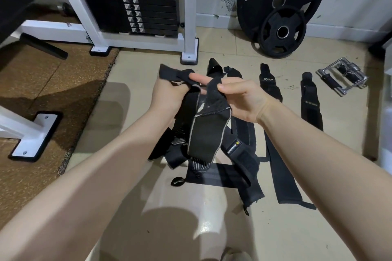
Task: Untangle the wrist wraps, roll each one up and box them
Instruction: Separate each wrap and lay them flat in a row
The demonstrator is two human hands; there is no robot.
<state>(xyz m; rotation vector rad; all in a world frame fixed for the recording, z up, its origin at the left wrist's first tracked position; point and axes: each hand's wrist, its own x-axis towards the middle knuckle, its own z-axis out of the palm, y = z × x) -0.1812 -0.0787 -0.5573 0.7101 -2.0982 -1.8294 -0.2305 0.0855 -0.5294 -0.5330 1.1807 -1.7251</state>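
I hold a black wrist wrap with grey edging (206, 133) up over the floor. My left hand (169, 95) grips its upper end, which sticks out to the left. My right hand (244, 97) pinches the wrap's folded middle with thumb and fingers. The wrap's lower part hangs down in a loop. Under it lies a tangled pile of black wraps (239, 161). Two separate black wraps (270, 85) (310, 101) lie stretched out on the floor further right. No box is in view.
A white-framed weight-stack machine (148, 6) stands at the back. Two black weight plates (282, 8) lean on the wall. A chrome cable handle (343, 76) lies at the right. A brown rubber mat (42, 91) covers the left floor.
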